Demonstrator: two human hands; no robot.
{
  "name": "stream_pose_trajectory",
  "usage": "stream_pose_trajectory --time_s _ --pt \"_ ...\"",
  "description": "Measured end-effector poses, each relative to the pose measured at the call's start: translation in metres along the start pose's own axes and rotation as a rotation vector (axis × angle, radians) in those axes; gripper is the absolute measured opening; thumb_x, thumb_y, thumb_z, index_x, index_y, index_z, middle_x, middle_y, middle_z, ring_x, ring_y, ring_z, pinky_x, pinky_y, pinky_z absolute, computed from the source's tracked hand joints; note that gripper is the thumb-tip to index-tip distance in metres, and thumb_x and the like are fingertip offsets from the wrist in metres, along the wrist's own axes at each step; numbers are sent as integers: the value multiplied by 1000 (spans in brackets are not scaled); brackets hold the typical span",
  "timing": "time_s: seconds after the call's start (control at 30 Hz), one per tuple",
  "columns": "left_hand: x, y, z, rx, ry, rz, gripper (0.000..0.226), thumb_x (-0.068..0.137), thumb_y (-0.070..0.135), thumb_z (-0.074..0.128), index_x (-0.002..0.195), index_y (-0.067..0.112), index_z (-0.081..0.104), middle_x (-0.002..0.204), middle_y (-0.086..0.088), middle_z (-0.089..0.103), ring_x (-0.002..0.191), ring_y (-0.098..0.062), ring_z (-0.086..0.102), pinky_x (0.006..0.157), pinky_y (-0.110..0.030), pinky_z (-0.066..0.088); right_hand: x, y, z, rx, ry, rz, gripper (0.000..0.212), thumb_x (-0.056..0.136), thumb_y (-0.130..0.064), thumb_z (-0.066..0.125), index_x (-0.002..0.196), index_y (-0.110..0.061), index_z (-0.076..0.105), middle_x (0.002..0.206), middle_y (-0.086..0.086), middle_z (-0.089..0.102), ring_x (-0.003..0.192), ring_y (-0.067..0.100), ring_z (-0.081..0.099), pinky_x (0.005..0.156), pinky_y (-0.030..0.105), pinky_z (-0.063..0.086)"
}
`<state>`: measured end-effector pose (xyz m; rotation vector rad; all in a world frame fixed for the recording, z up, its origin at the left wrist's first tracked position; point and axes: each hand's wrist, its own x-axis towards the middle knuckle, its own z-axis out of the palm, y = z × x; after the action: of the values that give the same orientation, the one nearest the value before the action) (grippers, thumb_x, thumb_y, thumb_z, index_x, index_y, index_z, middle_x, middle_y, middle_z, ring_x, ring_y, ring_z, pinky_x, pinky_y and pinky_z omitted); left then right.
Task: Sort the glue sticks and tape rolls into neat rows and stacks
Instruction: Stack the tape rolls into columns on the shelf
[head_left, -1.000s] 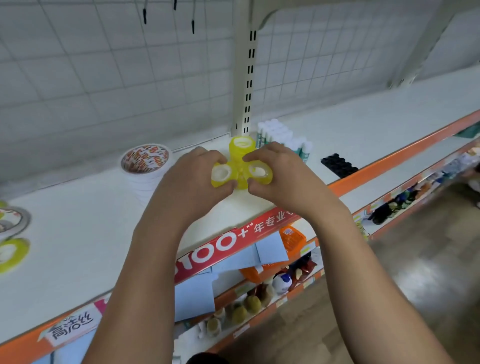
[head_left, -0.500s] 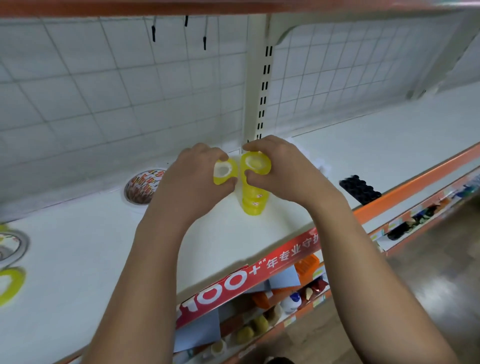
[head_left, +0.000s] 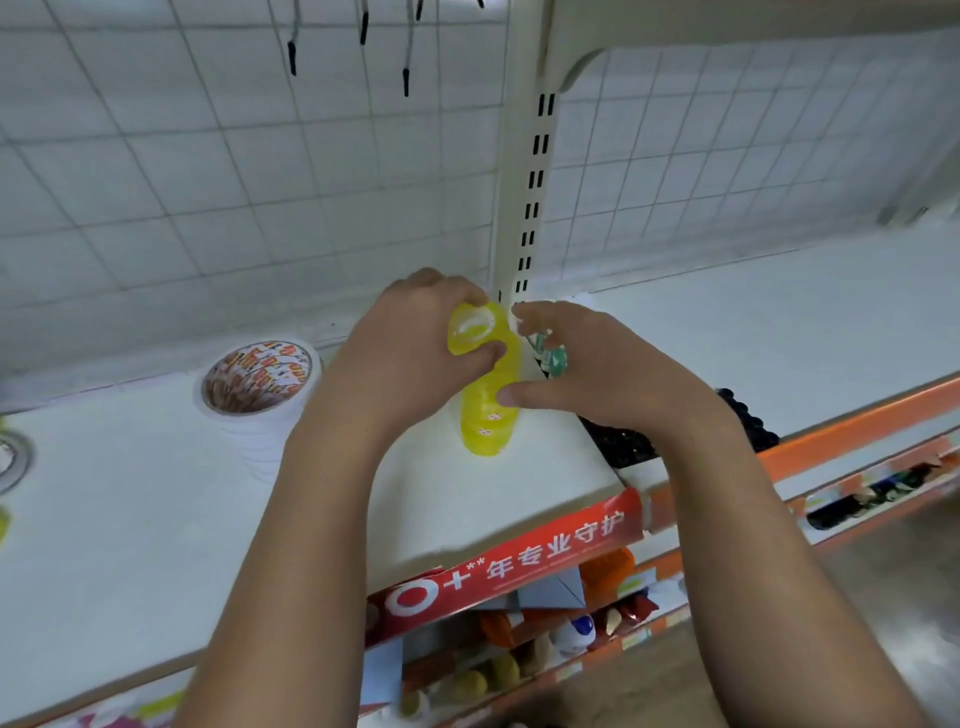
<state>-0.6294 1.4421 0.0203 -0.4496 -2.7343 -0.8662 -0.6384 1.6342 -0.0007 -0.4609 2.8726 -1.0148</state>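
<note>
Well, yellow see-thru tape stack (head_left: 485, 431)

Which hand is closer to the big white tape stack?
Left. The left hand sits just right of the white tape stack, gripping a yellow roll; the right hand is farther right, thumb on the yellow stack.

We list: left hand (head_left: 410, 353), right hand (head_left: 597, 369), both bare; left forearm (head_left: 291, 545), right forearm (head_left: 779, 545), uncovered; nails apparently short.

White shelf (head_left: 130, 519), orange front lip. On it: yellow tape stack (head_left: 488, 426) centre, white tape stack (head_left: 257, 395) left, black blocks (head_left: 621, 441) right, glue sticks (head_left: 555, 358) behind, loose roll (head_left: 10, 457) far left.
</note>
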Motion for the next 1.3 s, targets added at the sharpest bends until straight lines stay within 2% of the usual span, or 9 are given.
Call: stream_pose_trajectory --time_s 0.13,0.27,0.43,0.57,0.67,0.77,0.9,1.13,1.3 --pt "5 4 12 27 -41 -33 45 79 36 74 121 22 63 117 -3 58 108 -24 54 93 -42 46 1 6 0 -6 -94 6 68 70 -53 79 129 -35 51 111 -25 51 97 -1 56 85 24 50" --pt "3 1 18 9 -59 -54 55 77 37 77 127 23 58 122 -1 56 109 -23 54 94 -39 45 8 10 0 -46 -117 -46 48 71 -59 74 110 -37 57 103 -21 54 95 3 56 82 24 45" --pt "-7 -12 15 20 -23 -161 77 71 43 81 136 18 49 123 4 55 93 -12 55 77 -25 38 19 7 -5 -90 -97 -81 52 61 -71 70 103 -41 62 95 -20 64 93 11 62 78 33 52" --pt "-13 -16 17 54 -128 -239 55 77 44 76 123 18 61 111 5 63 88 -14 61 75 -28 45 25 5 -10 -82 -135 -94 47 61 -66 72 96 -35 68 90 -19 69 85 7 66 87 39 52" --pt "-13 -12 20 26 -105 -209 32 81 38 75 108 21 69 103 5 67 85 -13 60 69 -26 41 31 2 -13 -31 -179 -107 42 66 -55 77 91 -22 70 83 -3 71 75 20 67 74 44 54" --pt "-10 -11 22 21 -86 -215 25 81 36 75 102 21 72 97 5 69 84 -14 60 69 -27 42 36 1 -15 -70 -198 -125 44 68 -52 76 88 -14 68 77 11 65 59 17 53 66 40 40" --pt "-7 -11 25 2 -48 -257 23 80 36 76 97 21 74 93 4 70 82 -17 61 68 -29 44 40 4 -16 -35 -214 -110 35 73 -42 77 83 -11 66 61 -4 49 56 12 44 63 32 34" --pt "-8 -13 28 -47 -58 -264 22 79 33 78 96 20 73 93 5 69 74 -8 57 64 -26 43 37 9 -13 -101 -200 -130 53 59 -68 67 88 -25 68 81 -7 72 85 15 66 93 52 43" --pt "-10 -16 32 -55 -101 -302 23 76 27 81 96 20 71 96 5 68 76 -13 63 69 -33 52 35 17 -4 -177 -159 -103 60 47 -75 63 87 -30 66 85 -11 69 95 18 57 91 40 44"
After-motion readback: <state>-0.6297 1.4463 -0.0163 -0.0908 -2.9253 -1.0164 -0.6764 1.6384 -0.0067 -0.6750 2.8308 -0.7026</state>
